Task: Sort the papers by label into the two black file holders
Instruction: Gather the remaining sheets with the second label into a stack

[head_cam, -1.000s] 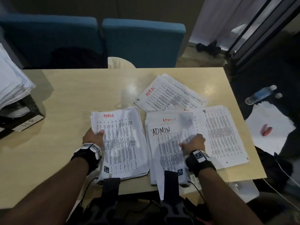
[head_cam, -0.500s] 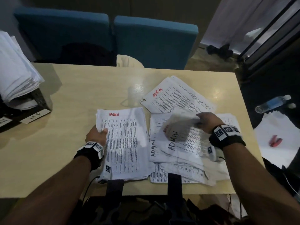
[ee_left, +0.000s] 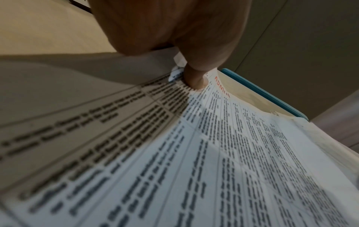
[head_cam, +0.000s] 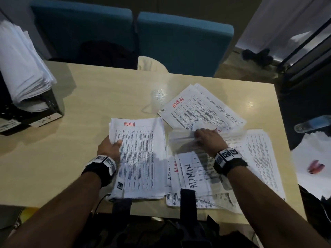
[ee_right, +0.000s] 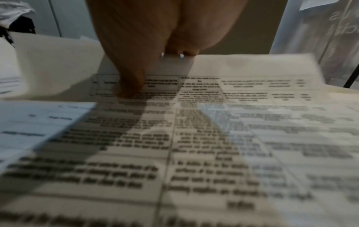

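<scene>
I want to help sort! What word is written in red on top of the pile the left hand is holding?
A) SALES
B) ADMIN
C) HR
B: the pile gripped by the left hand shows ADMIN in red at its top edge.

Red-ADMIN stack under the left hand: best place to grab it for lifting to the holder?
Probably the long left edge of the red-ADMIN stack, coming from the left, fingers beneath and thumb on top. That edge is free over bare table, and the left hand already pinches it there. The right edge abuts the loose papers, so a grab there risks catching them.
</scene>
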### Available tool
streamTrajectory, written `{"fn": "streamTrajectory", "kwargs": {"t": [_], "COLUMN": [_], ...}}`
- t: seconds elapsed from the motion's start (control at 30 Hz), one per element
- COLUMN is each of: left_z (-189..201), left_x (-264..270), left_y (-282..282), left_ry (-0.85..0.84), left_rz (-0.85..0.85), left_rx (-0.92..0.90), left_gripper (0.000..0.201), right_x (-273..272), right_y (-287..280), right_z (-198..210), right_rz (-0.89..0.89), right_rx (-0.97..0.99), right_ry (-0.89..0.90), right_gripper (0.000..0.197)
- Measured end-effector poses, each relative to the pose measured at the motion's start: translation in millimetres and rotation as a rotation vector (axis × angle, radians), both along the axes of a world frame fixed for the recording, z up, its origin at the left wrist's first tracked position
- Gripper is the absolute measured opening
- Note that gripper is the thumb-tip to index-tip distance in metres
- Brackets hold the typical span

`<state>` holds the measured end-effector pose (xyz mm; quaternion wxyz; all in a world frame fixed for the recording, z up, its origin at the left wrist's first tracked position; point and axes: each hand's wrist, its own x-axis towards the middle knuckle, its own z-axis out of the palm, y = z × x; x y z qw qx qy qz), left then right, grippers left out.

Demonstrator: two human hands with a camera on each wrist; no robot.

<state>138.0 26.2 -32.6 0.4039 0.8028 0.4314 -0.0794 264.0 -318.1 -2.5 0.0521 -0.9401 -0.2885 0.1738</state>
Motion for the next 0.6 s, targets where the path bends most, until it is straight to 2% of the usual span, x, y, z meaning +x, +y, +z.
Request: {"fn": "streamTrajectory", "kwargs": {"t": [0.1, 0.17, 0.27, 0.33, 0.47, 0.6], "left_z": [3.8, 4.0, 2.9, 3.6, 7.4, 10.4], "left_x": [-4.9, -9.2, -20.8, -31.8, -46.2, -42.4], "left_y": [1.5, 7.4, 18.3, 21.0, 20.8, 23.8], "left_ry": [-0.037, -0.055, -0.101, -0.167, -0.298, -0.309], "left_rz": [-0.011, -0.023, 0.066, 0.14, 0.187, 0.187], "left_rx": [-0.027, -0.047, -0.082, -0.103, -0.172, -0.212], "left_gripper": [0.035, 0.037, 0.037, 0.036, 0.034, 0.037], "right_x": [8.2, 18.7, 33.6, 36.5, 29.4, 5.0], "right_y": [0.0, -0.9, 0.0, 6.1, 30.5, 70.3], "right_z": [28.1, 54.0, 95.2, 113.6, 96.1, 48.9], "right_rz": [-0.153, -0.176, -0.248, -0.318, -0.527, -0.746], "right_rx": [0.17, 0.247, 0.457, 0.626, 0.817, 0.806], "right_ry": [0.099, 0.079, 0.084, 0.101, 0.15, 0.18], "right_gripper": [0.037, 0.04, 0.023, 0.023, 0.027, 0.03]}}
